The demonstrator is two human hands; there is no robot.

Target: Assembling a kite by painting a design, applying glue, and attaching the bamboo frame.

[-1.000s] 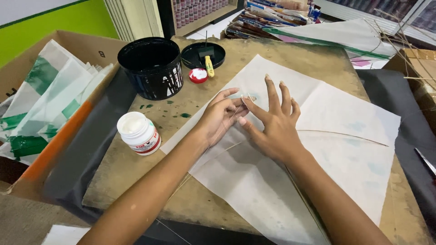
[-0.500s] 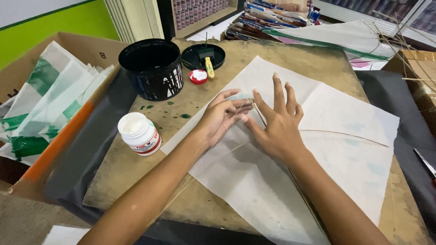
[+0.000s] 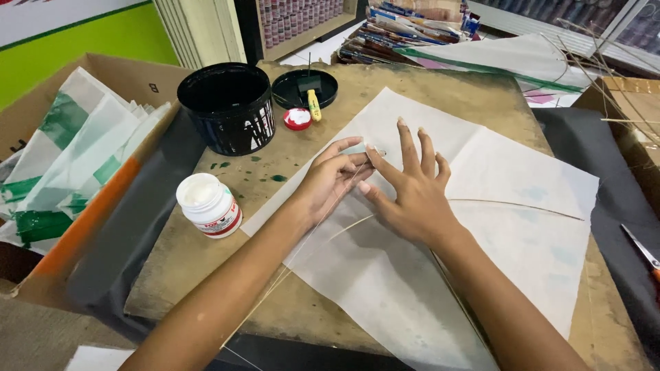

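Note:
A large white paper sheet [image 3: 509,213], cut like a kite, lies flat on a worn wooden board [image 3: 289,316]. Thin bamboo sticks [image 3: 522,205] run across it, one curved, one straight toward me. My right hand [image 3: 412,189] rests flat on the paper with fingers spread, pressing where the sticks cross. My left hand [image 3: 330,180] sits right beside it, its fingertips pinching a small pale patch of paper [image 3: 361,149] against the sheet near the upper left edge.
A white glue jar [image 3: 208,205] stands open left of my left arm. Behind it are a black bucket [image 3: 227,106], its lid [image 3: 304,88] holding a small brush, and a red cap [image 3: 298,119]. A cardboard box of green-and-white kites [image 3: 62,165] sits left; scissors [image 3: 643,251] lie right.
Both hands have shifted slightly up the sheet. My left fingers have closed tighter onto the small patch next to my right index finger.

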